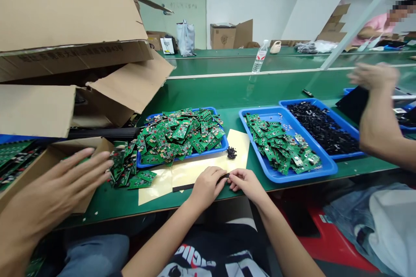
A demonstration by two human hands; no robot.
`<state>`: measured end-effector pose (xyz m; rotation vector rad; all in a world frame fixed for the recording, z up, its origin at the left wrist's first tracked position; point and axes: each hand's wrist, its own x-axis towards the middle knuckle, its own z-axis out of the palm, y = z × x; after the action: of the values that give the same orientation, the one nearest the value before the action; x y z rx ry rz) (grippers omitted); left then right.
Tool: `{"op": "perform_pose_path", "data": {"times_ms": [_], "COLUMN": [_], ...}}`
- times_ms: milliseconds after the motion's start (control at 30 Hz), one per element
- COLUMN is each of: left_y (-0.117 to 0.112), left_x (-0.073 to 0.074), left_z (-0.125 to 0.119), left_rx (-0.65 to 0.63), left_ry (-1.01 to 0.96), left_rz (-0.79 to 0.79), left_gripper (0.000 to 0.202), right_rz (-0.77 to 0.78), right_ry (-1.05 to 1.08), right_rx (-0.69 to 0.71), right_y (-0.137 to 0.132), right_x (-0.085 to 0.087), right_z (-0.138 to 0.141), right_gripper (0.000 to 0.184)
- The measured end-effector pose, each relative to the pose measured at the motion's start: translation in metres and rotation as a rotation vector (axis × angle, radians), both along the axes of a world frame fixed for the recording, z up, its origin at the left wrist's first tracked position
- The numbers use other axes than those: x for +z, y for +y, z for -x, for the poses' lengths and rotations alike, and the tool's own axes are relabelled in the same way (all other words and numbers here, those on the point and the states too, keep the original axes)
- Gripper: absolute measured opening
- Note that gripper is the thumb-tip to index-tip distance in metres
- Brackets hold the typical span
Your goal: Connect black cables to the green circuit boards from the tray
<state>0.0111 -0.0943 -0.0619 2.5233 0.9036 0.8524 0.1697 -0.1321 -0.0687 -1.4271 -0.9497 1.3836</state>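
A thin black strip lies along the table's front edge, and its right end rises between my two hands. My left hand is closed over the strip, fingers pressed down on it. At the strip's right end, my right hand pinches with thumb and forefinger; the fingertips partly hide what they hold. Under and behind my hands is a yellowish sheet, with a small heap of short black pieces on it. Beyond it stands a blue tray piled with green circuit boards.
To the right are a blue tray of boards and another blue tray of small black parts. Loose boards and cardboard boxes crowd the left. Co-workers' hands show left and right. A water bottle stands behind.
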Motion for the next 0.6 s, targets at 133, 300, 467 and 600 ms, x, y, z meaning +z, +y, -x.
{"op": "perform_pose_path", "data": {"times_ms": [133,300,467,600], "left_y": [0.007,0.009,0.008,0.012], "left_x": [-0.001,0.002,0.006,0.013], "left_z": [-0.006,-0.009,-0.01,-0.002], "left_rx": [-0.034,-0.033,0.004,0.083], "left_ry": [-0.011,-0.067,-0.104,-0.148], "left_rz": [0.14,0.266,0.305,0.323], "left_gripper": [0.018,0.017,0.017,0.017], "right_rz": [-0.005,0.004,0.026,0.043], "right_ry": [0.019,0.024,-0.003,-0.053], "right_rx": [0.02,0.011,-0.031,-0.088], "right_y": [0.0,0.001,0.003,0.003], "right_x": [0.001,0.0,-0.002,-0.004], "right_z": [-0.001,-0.002,0.0,0.002], "right_gripper": [0.033,0.036,0.035,0.029]}}
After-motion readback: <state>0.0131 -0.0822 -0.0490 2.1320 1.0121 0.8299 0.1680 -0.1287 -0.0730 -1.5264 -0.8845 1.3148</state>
